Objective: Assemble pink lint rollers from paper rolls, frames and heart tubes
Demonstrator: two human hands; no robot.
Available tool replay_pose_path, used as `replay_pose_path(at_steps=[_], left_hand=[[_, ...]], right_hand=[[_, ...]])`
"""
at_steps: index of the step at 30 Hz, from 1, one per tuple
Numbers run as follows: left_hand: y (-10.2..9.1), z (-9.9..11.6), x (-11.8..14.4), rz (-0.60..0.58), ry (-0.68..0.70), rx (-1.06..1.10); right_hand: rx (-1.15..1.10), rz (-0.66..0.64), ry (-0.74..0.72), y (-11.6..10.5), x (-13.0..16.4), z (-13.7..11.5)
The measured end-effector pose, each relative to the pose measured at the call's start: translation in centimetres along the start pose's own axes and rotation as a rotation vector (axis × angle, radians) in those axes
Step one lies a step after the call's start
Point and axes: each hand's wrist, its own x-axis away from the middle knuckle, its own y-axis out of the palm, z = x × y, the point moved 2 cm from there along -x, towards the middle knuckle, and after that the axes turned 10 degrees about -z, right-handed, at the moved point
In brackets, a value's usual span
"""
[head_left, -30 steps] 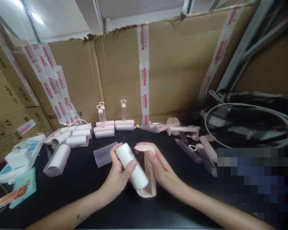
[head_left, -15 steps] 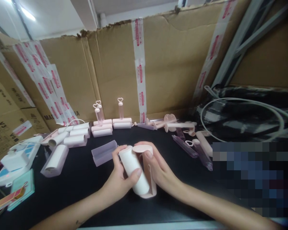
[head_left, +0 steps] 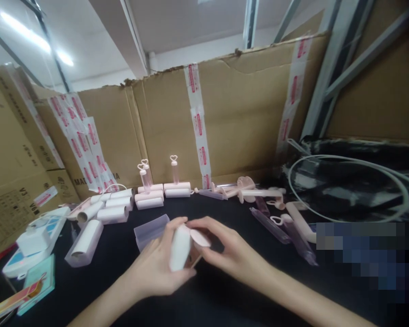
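I find the left hand (head_left: 155, 268) closed round the white roll (head_left: 180, 249), long axis running up my view, the right hand (head_left: 231, 243) lightly gripping the pink holder (head_left: 200, 238) just rightward.

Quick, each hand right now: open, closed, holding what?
Left hand: closed, holding the white roll.
Right hand: partly closed, thumb and fingers at the pink holder's round end.

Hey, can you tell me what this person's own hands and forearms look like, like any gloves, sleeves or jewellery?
Both the left hand and the right hand are bare, without gloves. No ring, watch or bracelet shows. The forearms are uncovered as far as the view reaches, with no sleeve in sight.
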Motion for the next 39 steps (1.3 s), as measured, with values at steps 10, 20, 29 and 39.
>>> replay_pose_path(at_steps=[10, 20, 29, 39], left_hand=[[2.0, 0.4, 1.3, -0.275, -0.290, -0.641], [2.7, -1.4, 2.8, -0.308, -0.201, -0.633], [2.3, -0.9, 3.6, -0.406, -0.235, -0.545], [1.8, 0.3, 3.3, -0.376, -0.273, -0.531]], right_hand=[[0.383, -0.240, 0.001, 2.5, 0.8, 0.0], [0.281, -0.286, -0.227, 2.0, 0.6, 0.6], [0.102, -0.293, -0.212, 2.7, 1.1, 0.1], [-0.181, -0.344, 0.036, 1.8, 0.6, -0.5]])
